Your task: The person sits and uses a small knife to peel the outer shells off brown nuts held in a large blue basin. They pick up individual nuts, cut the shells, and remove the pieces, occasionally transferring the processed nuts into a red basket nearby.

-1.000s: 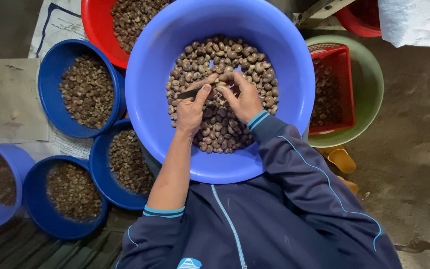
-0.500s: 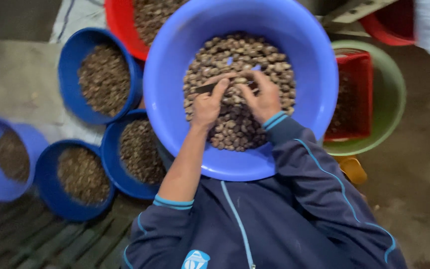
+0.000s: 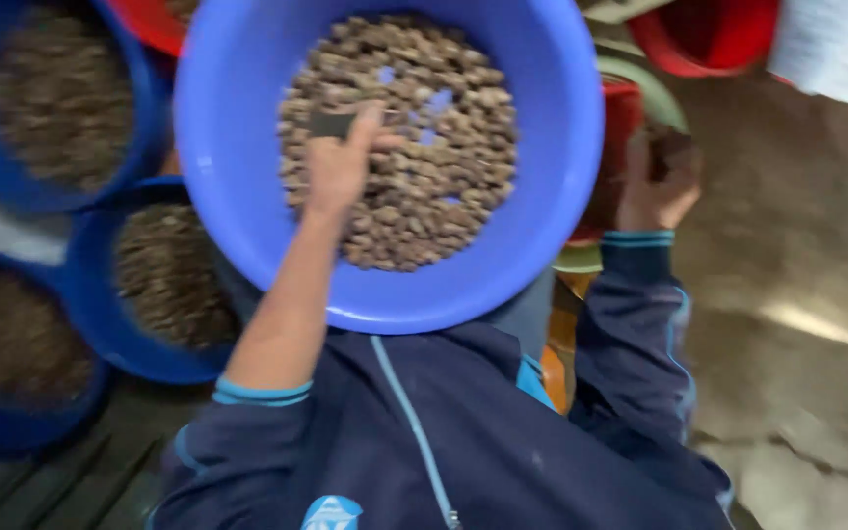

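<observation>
Nuts (image 3: pixel 414 177), brown and roughly shelled in look, are heaped in the large blue basin (image 3: pixel 247 128) resting on the lap; the heap is still deep, with only small patches of basin floor bared near the middle, so most of the sorting is judged to remain. Smaller blue tubs (image 3: pixel 164 280) at the left are each seen partly filled with darker pieces. A red tray (image 3: pixel 620 128) is set in a green bowl (image 3: pixel 660 93) at the right. The left hand (image 3: pixel 341 162) is laid over the heap, fingers curled and pinched on a small dark blade (image 3: pixel 331 125). The right hand (image 3: pixel 655 182) is held over the red tray, fingers bent around something dark; what it is cannot be told through the blur.
</observation>
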